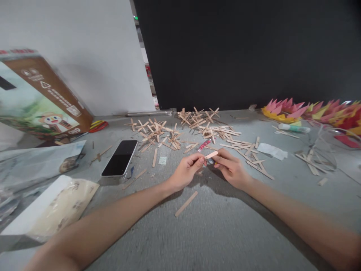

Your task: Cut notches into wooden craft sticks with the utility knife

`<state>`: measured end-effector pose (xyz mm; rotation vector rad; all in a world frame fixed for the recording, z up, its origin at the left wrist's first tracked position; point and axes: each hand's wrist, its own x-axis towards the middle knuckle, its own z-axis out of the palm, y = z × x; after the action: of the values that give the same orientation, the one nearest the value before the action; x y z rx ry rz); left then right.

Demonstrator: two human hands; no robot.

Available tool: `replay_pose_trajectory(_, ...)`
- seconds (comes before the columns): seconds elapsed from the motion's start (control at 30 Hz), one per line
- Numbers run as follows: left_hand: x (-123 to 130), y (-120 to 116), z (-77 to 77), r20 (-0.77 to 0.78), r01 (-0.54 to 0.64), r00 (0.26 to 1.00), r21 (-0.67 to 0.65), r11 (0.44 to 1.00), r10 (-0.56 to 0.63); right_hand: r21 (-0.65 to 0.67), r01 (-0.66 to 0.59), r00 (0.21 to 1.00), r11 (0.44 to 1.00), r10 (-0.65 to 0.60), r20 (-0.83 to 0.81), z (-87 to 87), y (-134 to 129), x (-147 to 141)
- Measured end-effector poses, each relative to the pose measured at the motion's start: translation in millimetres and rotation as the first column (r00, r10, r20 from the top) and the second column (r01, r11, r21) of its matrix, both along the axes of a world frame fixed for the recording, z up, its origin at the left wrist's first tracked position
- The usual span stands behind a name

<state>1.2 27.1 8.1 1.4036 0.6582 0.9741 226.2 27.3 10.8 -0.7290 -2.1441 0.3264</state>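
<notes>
My left hand [187,171] is closed, its thumb and forefinger pinching a wooden craft stick [211,154] that points to the right. Close beside the stick's far end is my right hand [232,169], with curled fingers around something small; a bit of yellow shows at the fingertips, but the rest is hidden. Under the hands lies a single loose craft stick [186,204], slanting on the grey table. Just behind the hands is a red and clear wrapper [204,145].
Piles of craft sticks, many crossed [158,131], spread behind my hands. A phone [120,158], a plastic packet [64,207] and a printed box [42,98] stand left. At right are a white paper scrap [272,150], a glue tube [294,128] and pink-yellow paper crowns [284,111].
</notes>
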Motion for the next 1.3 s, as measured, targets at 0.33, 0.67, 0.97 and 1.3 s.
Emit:
replay_pose_trajectory(0.33,0.0,-0.6,3.2,-0.054,0.009,0.999,0.034,0.999,-0.007,0.032,-0.014,1.000,0.999,0.014,-0.005,-1.4,0.0,0.7)
replay_pose_trajectory(0.67,-1.1,-0.4,0.8,-0.098,-0.025,0.995,0.070,0.997,0.032,0.033,0.003,1.000,0.999,-0.003,-0.005,-5.1,1.5,1.1)
replay_pose_trajectory(0.97,-0.2,-0.2,0.8,-0.032,-0.009,0.999,0.009,1.000,0.010,0.015,-0.001,1.000,1.000,0.001,-0.017,-0.2,-0.5,-1.4)
replay_pose_trajectory(1.3,-1.2,-0.6,0.8,-0.089,-0.023,0.996,0.058,0.998,0.028,0.019,0.010,1.000,1.000,-0.010,-0.001,-3.9,0.4,0.2)
